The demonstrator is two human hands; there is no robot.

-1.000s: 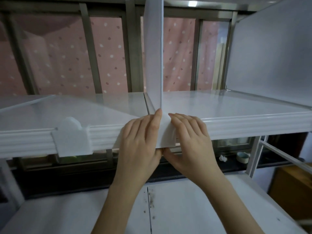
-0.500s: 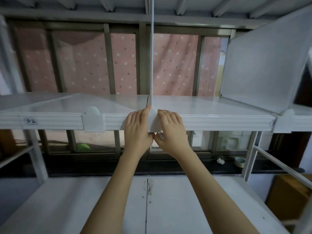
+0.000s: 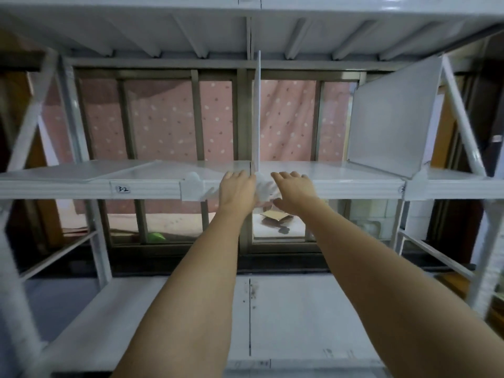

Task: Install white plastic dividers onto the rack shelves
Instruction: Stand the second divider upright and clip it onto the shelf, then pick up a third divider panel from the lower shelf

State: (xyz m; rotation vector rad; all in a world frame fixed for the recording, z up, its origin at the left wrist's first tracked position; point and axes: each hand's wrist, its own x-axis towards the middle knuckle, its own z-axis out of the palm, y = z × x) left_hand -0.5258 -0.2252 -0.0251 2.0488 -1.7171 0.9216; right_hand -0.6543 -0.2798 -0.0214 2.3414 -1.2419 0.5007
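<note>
A thin white plastic divider (image 3: 256, 113) stands upright, edge-on, at the middle of the white rack shelf (image 3: 341, 186). Its white clip (image 3: 264, 190) hooks over the shelf's front rail. My left hand (image 3: 236, 190) lies against the rail just left of the clip, and my right hand (image 3: 293, 190) just right of it. Both hands have fingers extended over the rail edge, apart from each other. A second divider (image 3: 392, 115) stands at the right of the same shelf. Another clip (image 3: 192, 188) sits on the rail to the left.
The shelf rail carries a label reading 3-2 (image 3: 123, 189). A lower shelf (image 3: 286, 317) spans below my arms, and an upper shelf (image 3: 245, 23) above. White rack posts (image 3: 463, 118) and diagonal braces flank both sides. Behind are a window frame and a pink dotted curtain (image 3: 163, 118).
The view has pulled back from the shelf, so more of the rack shows. My two hands, pressed together on the clip before, have spread apart to either side of it.
</note>
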